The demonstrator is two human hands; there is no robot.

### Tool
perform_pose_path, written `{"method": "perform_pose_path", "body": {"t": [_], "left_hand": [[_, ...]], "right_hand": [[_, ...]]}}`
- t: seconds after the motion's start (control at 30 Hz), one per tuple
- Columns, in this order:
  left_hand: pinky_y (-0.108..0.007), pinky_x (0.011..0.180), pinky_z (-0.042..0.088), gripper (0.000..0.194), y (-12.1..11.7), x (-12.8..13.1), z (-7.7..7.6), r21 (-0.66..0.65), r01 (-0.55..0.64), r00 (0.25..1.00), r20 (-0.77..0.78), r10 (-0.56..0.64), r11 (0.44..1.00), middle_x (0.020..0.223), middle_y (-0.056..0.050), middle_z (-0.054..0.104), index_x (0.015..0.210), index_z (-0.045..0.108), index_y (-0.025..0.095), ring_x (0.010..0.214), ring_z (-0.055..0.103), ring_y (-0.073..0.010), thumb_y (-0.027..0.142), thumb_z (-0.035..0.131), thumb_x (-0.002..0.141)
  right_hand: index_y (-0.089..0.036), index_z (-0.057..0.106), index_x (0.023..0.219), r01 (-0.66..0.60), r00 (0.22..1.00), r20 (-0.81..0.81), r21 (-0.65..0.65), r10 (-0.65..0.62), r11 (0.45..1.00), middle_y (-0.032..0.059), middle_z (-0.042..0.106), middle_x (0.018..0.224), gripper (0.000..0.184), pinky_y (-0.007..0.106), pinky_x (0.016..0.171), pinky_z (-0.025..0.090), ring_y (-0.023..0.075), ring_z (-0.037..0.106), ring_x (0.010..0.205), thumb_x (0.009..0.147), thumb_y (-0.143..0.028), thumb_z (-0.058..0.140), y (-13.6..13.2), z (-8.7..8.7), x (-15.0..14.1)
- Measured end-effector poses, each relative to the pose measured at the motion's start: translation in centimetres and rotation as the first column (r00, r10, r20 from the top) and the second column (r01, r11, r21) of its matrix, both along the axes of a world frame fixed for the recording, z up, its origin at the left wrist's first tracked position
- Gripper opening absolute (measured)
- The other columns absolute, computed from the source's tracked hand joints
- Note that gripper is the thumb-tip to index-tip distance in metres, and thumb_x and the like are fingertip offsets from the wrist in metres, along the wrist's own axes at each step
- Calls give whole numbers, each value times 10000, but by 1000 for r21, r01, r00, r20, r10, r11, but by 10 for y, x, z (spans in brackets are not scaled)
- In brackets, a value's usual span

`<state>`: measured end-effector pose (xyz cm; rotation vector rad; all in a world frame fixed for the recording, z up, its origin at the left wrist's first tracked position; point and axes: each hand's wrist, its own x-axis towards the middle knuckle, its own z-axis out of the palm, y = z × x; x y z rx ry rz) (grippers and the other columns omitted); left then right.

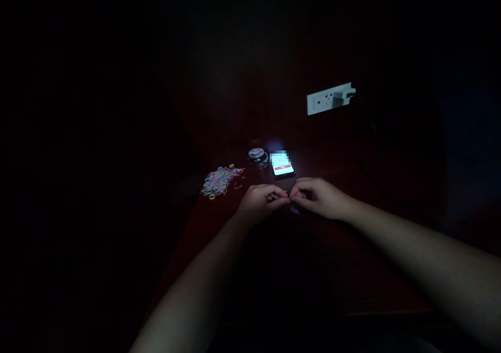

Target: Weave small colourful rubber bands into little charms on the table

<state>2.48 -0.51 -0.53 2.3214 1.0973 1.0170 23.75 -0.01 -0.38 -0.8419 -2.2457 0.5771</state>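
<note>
My left hand (pixel 261 200) and my right hand (pixel 318 196) meet fingertip to fingertip above the dark red table. Both are pinched closed, thumb against fingers. Whatever lies between the fingertips is too small and dim to name; a speck of yellow-green shows just behind them. Below the fingertips sits a small purplish cluster (pixel 295 210), its kind unclear in the dark. Left of my left hand spreads a pile of small colourful rubber bands (pixel 221 180), with a few yellow rings among them.
A lit phone (pixel 282 166) lies just beyond my hands. Beside it stands a small clear round jar (pixel 258 158) with a lid. On the wall at the right is a white socket strip (pixel 329 99) with a plug in it. Deep shadow hides the surroundings.
</note>
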Motion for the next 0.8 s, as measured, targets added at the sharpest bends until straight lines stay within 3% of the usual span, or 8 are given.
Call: {"method": "perform_pose_path", "body": {"t": [0.27,0.5,0.8], "left_hand": [[-201,624,488,124,0,0,-1,52,-9,1000,-29,11,999,792,-11,718,858,715,181,655,610,-94,273,700,776],[-221,672,503,167,0,0,-2,24,30,999,-25,-30,999,866,-34,716,932,694,170,731,642,-114,248,680,785],[-220,625,489,135,0,1,-1,56,15,999,-38,-12,998,820,-32,719,882,705,169,672,618,-110,266,647,808]], "right_hand": [[-168,611,810,39,998,-40,-61,-42,997,19,600,711,153,241,573,399,132,518,627,851,-296,536,0,0,1],[-169,601,820,42,999,-24,-76,-43,996,27,608,725,162,246,582,405,138,528,636,862,-309,531,1,0,2],[-169,606,829,52,999,-4,-79,-53,995,31,611,734,181,254,596,402,142,522,649,873,-313,506,2,0,3]]}}
